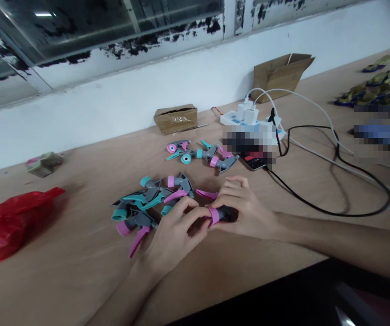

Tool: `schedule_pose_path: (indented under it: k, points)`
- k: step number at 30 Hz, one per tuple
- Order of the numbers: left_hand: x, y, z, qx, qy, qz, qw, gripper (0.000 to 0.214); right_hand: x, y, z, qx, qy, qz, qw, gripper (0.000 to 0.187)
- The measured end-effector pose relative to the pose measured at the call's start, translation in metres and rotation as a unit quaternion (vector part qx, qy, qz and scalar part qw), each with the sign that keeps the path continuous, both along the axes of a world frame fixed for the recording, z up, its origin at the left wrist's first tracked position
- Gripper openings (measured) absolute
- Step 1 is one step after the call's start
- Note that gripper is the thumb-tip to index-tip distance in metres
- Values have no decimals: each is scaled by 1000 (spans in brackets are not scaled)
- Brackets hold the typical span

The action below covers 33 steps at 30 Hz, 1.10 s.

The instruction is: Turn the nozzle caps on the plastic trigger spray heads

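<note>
Both my hands meet over one grey spray-trigger head with a pink collar (219, 214), low above the wooden table (79, 262). My right hand (245, 210) wraps its fingers round the grey body. My left hand (176, 231) pinches the pink collar end with thumb and fingertips. Just left of my hands lies a heap of several grey trigger heads with teal and pink parts (147, 203). A loose pink lever (207, 194) lies beside my right hand's fingers.
A second group of trigger heads (199, 154) lies farther back. Behind it sit a white power strip with chargers (249, 118), black and white cables (334, 181), a phone (256, 162) and two cardboard boxes (176, 118). A red plastic bag (9, 226) lies at left.
</note>
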<state>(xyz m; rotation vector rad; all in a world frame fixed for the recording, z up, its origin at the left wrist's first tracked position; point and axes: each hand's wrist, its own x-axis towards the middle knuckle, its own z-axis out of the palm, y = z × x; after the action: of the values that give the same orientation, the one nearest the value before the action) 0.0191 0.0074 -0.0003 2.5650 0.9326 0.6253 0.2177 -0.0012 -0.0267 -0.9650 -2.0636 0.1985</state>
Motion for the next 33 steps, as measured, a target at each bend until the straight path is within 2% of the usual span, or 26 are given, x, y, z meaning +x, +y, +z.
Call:
schedule_pose_path:
  k: [6,12,15,20,23,27,30,33]
  points:
    - [4,-3,-3,33,-6,14,999,15,0,1,-1,-6,2,19,1000,23]
    - [7,-3,6,-30,-55,10,998,13,1,2,1,-20,0,37,999,26]
    - [7,-5,6,-33,-67,21,997,13,2,2,2,-22,2,42,999,29]
    - [5,-9,4,8,-97,33,995,15,3,3,7,-44,27,68,996,33]
    - [2,-11,6,38,-107,60,992,15,5,5,8,-58,48,54,996,32]
    - [0,-13,7,128,-154,105,974,16,7,8,8,-83,78,37,993,34]
    - [1,-15,3,188,-189,97,959,21,5,7,7,-97,100,64,988,34]
    - [3,-17,-1,199,-187,68,960,24,3,5,7,-94,113,102,984,35]
